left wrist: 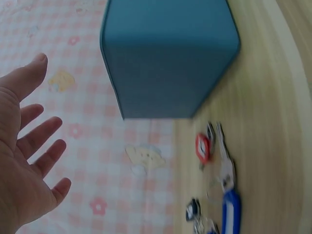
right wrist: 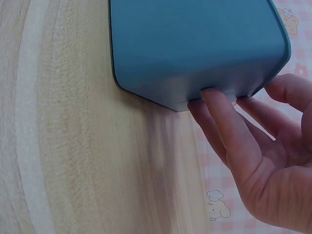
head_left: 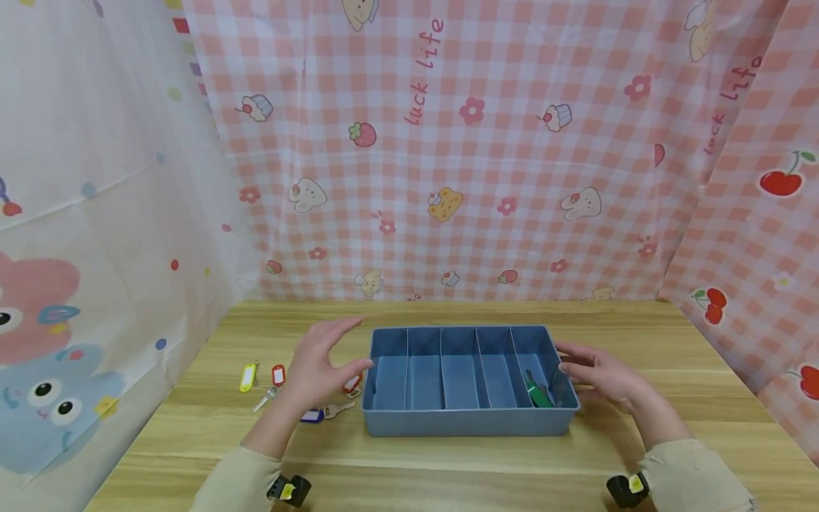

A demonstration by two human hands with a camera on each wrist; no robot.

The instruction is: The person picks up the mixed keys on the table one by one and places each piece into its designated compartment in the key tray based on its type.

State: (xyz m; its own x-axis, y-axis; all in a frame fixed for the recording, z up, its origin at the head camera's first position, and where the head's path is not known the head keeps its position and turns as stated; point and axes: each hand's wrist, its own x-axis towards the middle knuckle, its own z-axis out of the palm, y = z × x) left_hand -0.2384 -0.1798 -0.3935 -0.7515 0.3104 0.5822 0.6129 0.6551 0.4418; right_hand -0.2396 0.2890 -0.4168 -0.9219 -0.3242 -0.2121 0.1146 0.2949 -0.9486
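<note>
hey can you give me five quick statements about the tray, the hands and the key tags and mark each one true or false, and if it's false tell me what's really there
1. The tray has five compartments. True.
2. The left hand grips the tray. False: a gap shows between them in the left wrist view.
3. Fingers of the right hand touch the tray's right end. True.
4. The green item lies in the leftmost compartment. False: it lies in the rightmost one.
5. The blue tag lies on the table, left of the tray. True.
</note>
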